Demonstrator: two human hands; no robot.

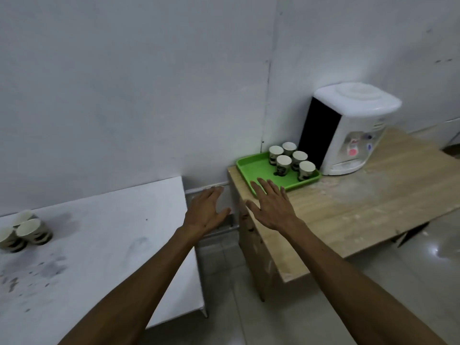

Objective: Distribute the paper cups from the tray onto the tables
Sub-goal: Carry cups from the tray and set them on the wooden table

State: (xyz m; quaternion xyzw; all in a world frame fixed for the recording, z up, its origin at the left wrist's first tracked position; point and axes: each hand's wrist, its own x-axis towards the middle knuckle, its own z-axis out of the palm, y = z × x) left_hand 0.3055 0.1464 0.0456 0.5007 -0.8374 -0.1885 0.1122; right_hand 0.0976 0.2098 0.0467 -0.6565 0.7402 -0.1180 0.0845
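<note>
While five paper cups stand on the green tray, your left hand and right hand reach out, both spread wide and holding nothing.

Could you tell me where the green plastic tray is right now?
In the head view, the green plastic tray sits on the wooden table's far left corner, beside the white water dispenser.
</note>
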